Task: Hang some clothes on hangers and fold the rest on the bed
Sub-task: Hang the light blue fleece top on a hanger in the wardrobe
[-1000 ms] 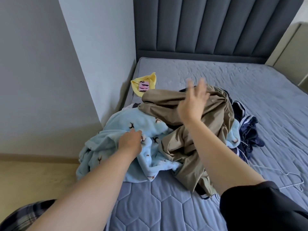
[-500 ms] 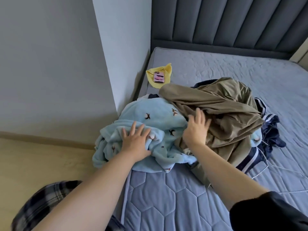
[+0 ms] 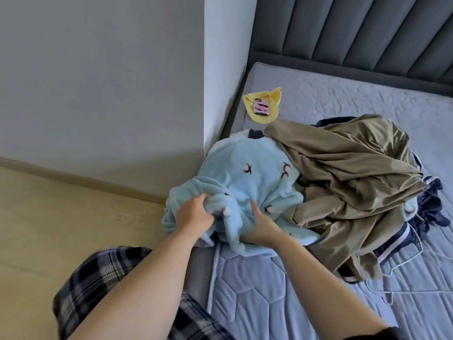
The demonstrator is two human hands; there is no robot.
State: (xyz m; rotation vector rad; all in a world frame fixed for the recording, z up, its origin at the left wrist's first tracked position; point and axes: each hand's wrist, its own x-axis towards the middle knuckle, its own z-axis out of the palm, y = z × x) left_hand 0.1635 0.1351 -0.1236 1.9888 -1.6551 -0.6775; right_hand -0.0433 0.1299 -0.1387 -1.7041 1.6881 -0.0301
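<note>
The light blue fleece garment (image 3: 257, 182) is thick and fluffy, with small brown and white stitched figures on it. It lies crumpled at the near left edge of the bed (image 3: 257, 290), and part of it hangs over the side. Just right of it, and partly over it, lies one olive garment (image 3: 348, 173) of smooth, shiny cloth in many long folds. Under that one shows a navy garment (image 3: 431, 204) with white stripes. So I count three garments in the heap. Thin white wire hangers (image 3: 390, 296) lie at the near right; how many there are I cannot tell.

The mattress is grey-blue and quilted in hexagons. The headboard (image 3: 355, 33) is dark grey, padded in upright channels. Far left on the bed is one yellow cloth (image 3: 274, 99) with one pink phone (image 3: 261, 107) on top.

Both arms reach forward, close together. The left hand (image 3: 193, 214) grips a bunch of the fleece with curled fingers. The right hand (image 3: 259, 224) holds a fold just beside it, with its thumb on top.
</note>
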